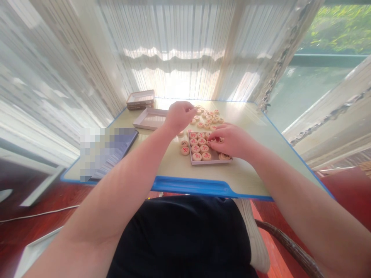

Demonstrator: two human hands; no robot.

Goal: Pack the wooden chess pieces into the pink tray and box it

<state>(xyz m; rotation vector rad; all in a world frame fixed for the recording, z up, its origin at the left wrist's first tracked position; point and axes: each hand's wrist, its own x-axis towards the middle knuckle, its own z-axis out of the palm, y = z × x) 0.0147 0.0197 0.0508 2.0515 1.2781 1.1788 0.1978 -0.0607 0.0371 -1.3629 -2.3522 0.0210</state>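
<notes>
My left hand [180,116] reaches over the table beside a loose spread of round xiangqi pieces [209,119]. Its fingers are curled together, and whatever they may hold is hidden. My right hand [232,139] is over an open shallow box [213,163], its fingers closed at a wooden xiangqi piece among those inside. Red-marked pieces [202,141] fill the box's left side in rows. A dark-marked piece [225,156] lies in its near right corner. Just left of the box, a red-marked piece [185,151] and a darker one [184,143] rest on the table.
An empty shallow tray [149,119], partly behind my left forearm, lies at the back left. Stacked small boxes [141,99] stand behind it. A dark flat object [117,152], partly blurred out, rests at the left. The pale table [255,170] has a blue edge.
</notes>
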